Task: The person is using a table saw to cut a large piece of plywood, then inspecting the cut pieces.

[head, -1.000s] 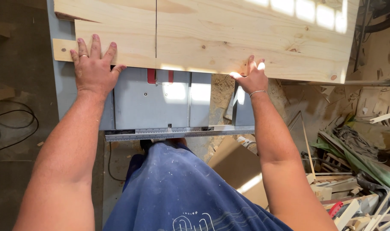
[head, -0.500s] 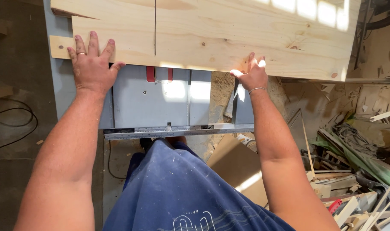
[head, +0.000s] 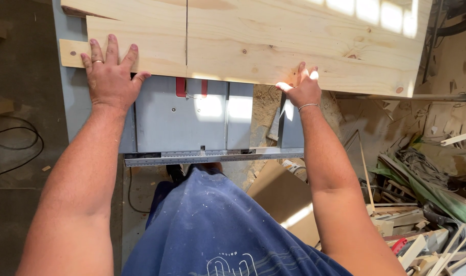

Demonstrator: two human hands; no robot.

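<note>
1. Board point(head: 274, 46): big pale pine panel lying flat across grey table saw top point(head: 187, 122), far edge out of view. Thin kerf point(head: 186, 30) runs through it, in line w/ red insert point(head: 181, 87) at near edge. Risk: panel twists on the cut, pinches, kicks back toward the body.
2. Left hand point(head: 110, 76): flat on the narrower offcut side, fingers spread wide, gripping nothing. Sits near the kerf line; a slip sideways could bring fingertips toward the cut.
3. Right hand point(head: 302, 89): at near edge of the wide side, fingers loosely curled on the edge, partly washed out by sun. Uneven push btwn hands could skew the panel.
4. Scrap pile point(head: 427, 204) on floor at right: trip risk if stepping over.
</note>
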